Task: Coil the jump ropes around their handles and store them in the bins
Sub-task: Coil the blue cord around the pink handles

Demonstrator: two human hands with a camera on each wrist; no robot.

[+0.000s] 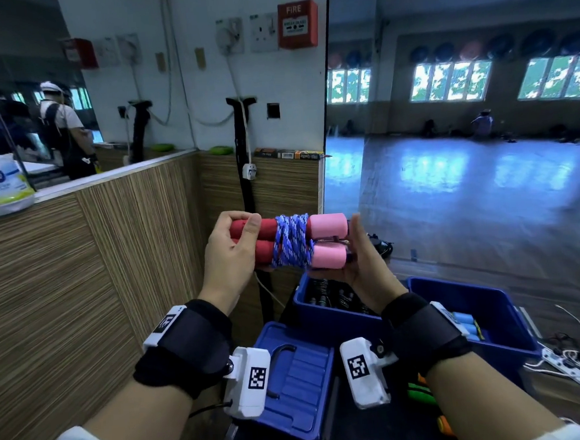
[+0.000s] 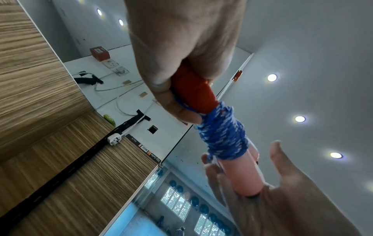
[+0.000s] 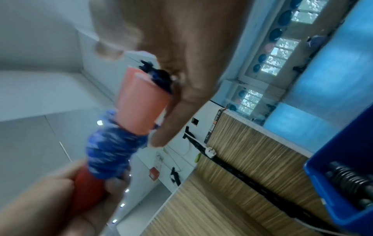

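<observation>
A jump rope bundle hangs at chest height: two foam handles, red [image 1: 263, 225] at one end and pink [image 1: 326, 226] at the other, lie side by side with blue-and-white rope [image 1: 292, 242] coiled round their middle. My left hand [image 1: 232, 248] grips the red ends, fingers curled round them. My right hand [image 1: 354, 249] cups the pink ends with straight fingers underneath and the thumb raised. The left wrist view shows the left hand [image 2: 181, 47], coil [image 2: 222, 140] and right palm [image 2: 282, 199]. The blurred right wrist view shows the coil [image 3: 113, 151]. Two open blue bins [image 1: 301, 301] [image 1: 493, 295] stand below.
A blue lid [image 1: 292, 374] lies nearest me. The middle bin holds dark coiled gear; the right bin holds light-blue handles [image 1: 464, 324]. Green and orange handles [image 1: 421, 392] and a power strip [image 1: 573, 368] lie on the floor. A wood-panelled wall [image 1: 80, 286] stands at left, a mirror at right.
</observation>
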